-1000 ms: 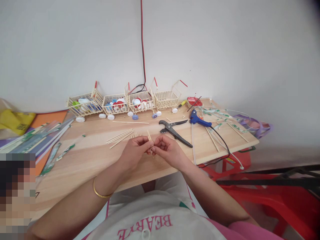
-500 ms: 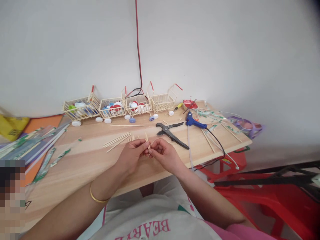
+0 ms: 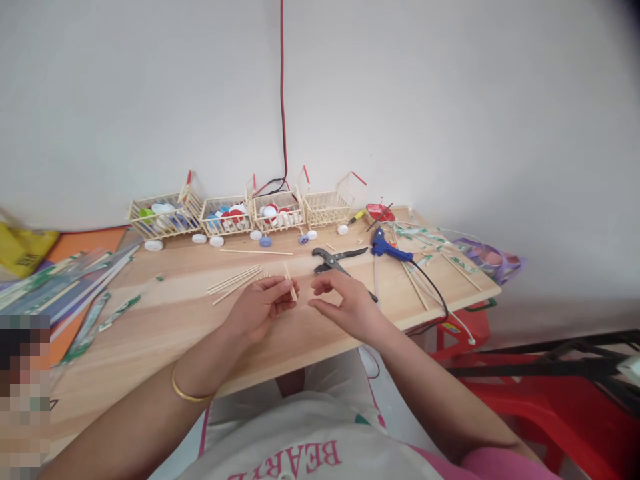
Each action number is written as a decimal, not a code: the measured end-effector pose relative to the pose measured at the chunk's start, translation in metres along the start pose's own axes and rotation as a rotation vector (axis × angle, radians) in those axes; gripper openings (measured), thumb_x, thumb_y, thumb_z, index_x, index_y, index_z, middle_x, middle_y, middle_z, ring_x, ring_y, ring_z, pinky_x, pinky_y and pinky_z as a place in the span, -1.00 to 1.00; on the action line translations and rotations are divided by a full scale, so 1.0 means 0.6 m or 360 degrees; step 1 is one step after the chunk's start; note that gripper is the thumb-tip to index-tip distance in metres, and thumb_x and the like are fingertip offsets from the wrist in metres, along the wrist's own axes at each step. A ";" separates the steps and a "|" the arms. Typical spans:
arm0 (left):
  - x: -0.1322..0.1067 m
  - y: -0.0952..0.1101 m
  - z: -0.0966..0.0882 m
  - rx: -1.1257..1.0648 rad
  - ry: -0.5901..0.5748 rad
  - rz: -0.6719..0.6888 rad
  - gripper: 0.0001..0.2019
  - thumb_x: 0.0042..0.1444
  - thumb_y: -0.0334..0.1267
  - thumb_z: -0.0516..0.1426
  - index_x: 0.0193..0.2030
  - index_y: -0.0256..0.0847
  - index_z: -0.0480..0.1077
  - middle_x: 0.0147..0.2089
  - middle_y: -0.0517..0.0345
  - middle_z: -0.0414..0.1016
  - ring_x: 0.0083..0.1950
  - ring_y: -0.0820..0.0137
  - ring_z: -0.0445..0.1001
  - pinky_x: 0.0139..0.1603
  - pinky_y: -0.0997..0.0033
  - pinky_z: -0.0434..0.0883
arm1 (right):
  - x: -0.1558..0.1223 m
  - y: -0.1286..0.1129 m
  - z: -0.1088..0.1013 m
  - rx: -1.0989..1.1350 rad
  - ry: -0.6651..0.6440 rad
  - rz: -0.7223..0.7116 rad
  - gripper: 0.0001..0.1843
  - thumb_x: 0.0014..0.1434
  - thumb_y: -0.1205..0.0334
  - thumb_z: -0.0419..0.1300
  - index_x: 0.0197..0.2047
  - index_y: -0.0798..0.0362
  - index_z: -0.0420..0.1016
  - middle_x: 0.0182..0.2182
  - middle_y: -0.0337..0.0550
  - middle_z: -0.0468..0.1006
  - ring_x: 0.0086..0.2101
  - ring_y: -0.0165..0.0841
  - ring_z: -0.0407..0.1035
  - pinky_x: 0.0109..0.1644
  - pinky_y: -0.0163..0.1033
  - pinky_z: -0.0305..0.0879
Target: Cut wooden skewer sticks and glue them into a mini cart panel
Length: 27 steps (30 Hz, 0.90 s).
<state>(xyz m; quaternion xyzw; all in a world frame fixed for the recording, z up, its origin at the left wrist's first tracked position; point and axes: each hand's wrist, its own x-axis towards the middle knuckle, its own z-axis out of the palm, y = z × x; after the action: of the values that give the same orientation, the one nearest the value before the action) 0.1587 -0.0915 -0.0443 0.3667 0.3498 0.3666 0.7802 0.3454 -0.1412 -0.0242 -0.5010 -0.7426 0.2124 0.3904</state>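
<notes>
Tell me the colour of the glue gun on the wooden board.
The glue gun is blue, seen clearly in the head view.

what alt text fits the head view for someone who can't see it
The left hand pinches short sticks above a wooden table; the right hand hovers open beside it. Behind lie black cutters, a blue glue gun and four stick carts.

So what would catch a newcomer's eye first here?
A row of small stick carts, some filled with coloured bottle caps, lines the far edge of the wooden table. Nearer, the left hand pinches short sticks while the right hand hovers open beside black cutters.
</notes>
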 end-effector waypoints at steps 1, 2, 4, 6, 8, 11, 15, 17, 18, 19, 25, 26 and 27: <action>0.000 -0.001 0.000 0.0009 -0.0004 0.0001 -0.83 -0.07 -0.25 0.26 -0.39 -0.34 0.49 -0.37 0.14 0.44 -0.39 0.55 0.37 -0.32 0.54 0.37 | 0.002 -0.005 0.007 -0.0031 -0.0028 -0.0066 -0.84 0.08 0.23 0.20 -0.24 0.02 0.37 -0.30 -0.14 0.46 -0.28 -0.35 0.35 -0.16 -0.22 0.27; 0.000 -0.002 0.000 0.0015 -0.0005 0.0004 -0.83 -0.06 -0.25 0.26 -0.38 -0.33 0.49 -0.38 0.14 0.44 -0.38 0.53 0.38 -0.31 0.52 0.38 | 0.005 -0.008 0.014 -0.0061 -0.0064 -0.0120 -0.85 0.08 0.25 0.20 -0.24 0.03 0.37 -0.29 -0.14 0.46 -0.25 -0.34 0.34 -0.14 -0.21 0.26; 0.001 -0.004 0.000 0.0018 -0.0001 0.0019 -0.83 -0.06 -0.25 0.26 -0.38 -0.34 0.49 -0.40 0.13 0.44 -0.38 0.51 0.38 -0.31 0.49 0.39 | 0.011 -0.011 0.025 -0.0096 -0.0126 -0.0189 -0.85 0.08 0.29 0.20 -0.23 0.04 0.36 -0.29 -0.15 0.45 -0.22 -0.33 0.32 -0.12 -0.21 0.24; 0.002 -0.007 0.000 0.0008 -0.0005 0.0023 -0.83 -0.06 -0.25 0.25 -0.37 -0.35 0.49 -0.39 0.10 0.45 -0.36 0.49 0.39 -0.29 0.48 0.39 | 0.016 -0.010 0.031 -0.0112 -0.0145 -0.0217 -0.82 0.07 0.33 0.20 -0.21 0.05 0.34 -0.28 -0.15 0.44 -0.21 -0.34 0.31 -0.13 -0.23 0.24; 0.002 -0.009 0.000 -0.0010 -0.0016 0.0020 -0.82 -0.06 -0.25 0.26 -0.37 -0.35 0.49 -0.37 0.07 0.48 -0.34 0.47 0.40 -0.27 0.47 0.39 | 0.018 -0.007 0.034 -0.0145 -0.0142 -0.0225 -0.81 0.07 0.36 0.19 -0.21 0.06 0.34 -0.28 -0.15 0.44 -0.22 -0.34 0.31 -0.15 -0.25 0.24; 0.001 -0.012 0.001 -0.0024 -0.0031 0.0018 -0.82 -0.07 -0.24 0.26 -0.36 -0.34 0.49 -0.36 0.05 0.50 -0.34 0.46 0.41 -0.26 0.46 0.38 | 0.017 -0.005 0.036 -0.0195 -0.0144 -0.0227 -0.83 0.07 0.37 0.18 -0.22 0.07 0.33 -0.30 -0.15 0.43 -0.23 -0.34 0.30 -0.16 -0.25 0.23; 0.000 -0.013 0.006 0.0023 -0.0031 0.0035 -0.81 -0.08 -0.21 0.26 -0.40 -0.33 0.49 -0.39 0.07 0.51 -0.36 0.46 0.41 -0.28 0.46 0.37 | 0.017 -0.008 0.041 -0.0212 -0.0145 -0.0198 -0.86 0.09 0.36 0.15 -0.24 0.06 0.31 -0.31 -0.17 0.42 -0.24 -0.34 0.32 -0.17 -0.25 0.24; 0.001 -0.012 0.006 0.0088 -0.0024 0.0073 -0.79 -0.07 -0.19 0.25 -0.39 -0.33 0.49 -0.38 0.07 0.50 -0.35 0.45 0.41 -0.27 0.45 0.37 | 0.019 -0.009 0.038 -0.0244 -0.0158 -0.0184 -0.87 0.10 0.33 0.14 -0.24 0.02 0.30 -0.30 -0.18 0.43 -0.24 -0.33 0.32 -0.16 -0.23 0.25; 0.003 -0.011 0.005 0.0137 -0.0001 0.0115 -0.79 -0.06 -0.18 0.24 -0.39 -0.32 0.49 -0.39 0.08 0.50 -0.34 0.46 0.40 -0.26 0.45 0.37 | 0.021 -0.007 0.033 -0.0258 -0.0193 -0.0190 -0.86 0.11 0.30 0.14 -0.21 0.00 0.30 -0.28 -0.18 0.43 -0.22 -0.32 0.33 -0.14 -0.22 0.26; 0.005 -0.010 0.003 0.0200 0.0029 0.0177 -0.79 -0.06 -0.18 0.24 -0.41 -0.32 0.49 -0.40 0.10 0.48 -0.34 0.46 0.39 -0.25 0.46 0.37 | 0.024 -0.003 0.026 -0.0271 -0.0242 -0.0205 -0.82 0.11 0.26 0.16 -0.17 -0.01 0.29 -0.25 -0.16 0.44 -0.19 -0.30 0.33 -0.11 -0.20 0.26; 0.012 0.002 -0.012 0.0550 0.0177 0.0441 -0.78 -0.05 -0.13 0.22 -0.46 -0.29 0.47 -0.39 0.14 0.46 -0.31 0.45 0.41 -0.13 0.38 0.41 | 0.042 0.084 -0.064 -0.0840 -0.0431 -0.0007 -0.11 -0.11 -0.14 0.28 0.20 0.09 0.10 0.19 0.16 0.12 0.21 -0.04 -0.05 0.20 0.01 0.00; 0.009 0.004 -0.011 0.0534 0.0175 0.0430 -0.77 -0.05 -0.12 0.21 -0.43 -0.29 0.47 -0.37 0.13 0.47 -0.30 0.43 0.42 -0.13 0.34 0.43 | 0.045 0.102 -0.079 -0.0990 -0.0486 0.0106 0.00 -0.17 -0.19 0.29 0.24 0.11 0.05 0.21 0.20 0.08 0.23 0.04 -0.13 0.20 0.08 -0.04; 0.006 0.006 -0.008 0.0519 0.0169 0.0425 -0.77 -0.04 -0.12 0.20 -0.41 -0.28 0.47 -0.36 0.12 0.48 -0.29 0.42 0.43 -0.15 0.32 0.45 | 0.049 0.117 -0.090 -0.1104 -0.0562 0.0208 0.08 -0.21 -0.22 0.29 0.26 0.11 0.00 0.22 0.21 0.05 0.23 0.08 -0.18 0.19 0.12 -0.07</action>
<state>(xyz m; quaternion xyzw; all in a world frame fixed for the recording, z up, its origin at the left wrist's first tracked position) 0.1556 -0.0853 -0.0449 0.5114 0.3933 0.4241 0.6355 0.4232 -0.0900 -0.0305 -0.6051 -0.7926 0.0563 0.0499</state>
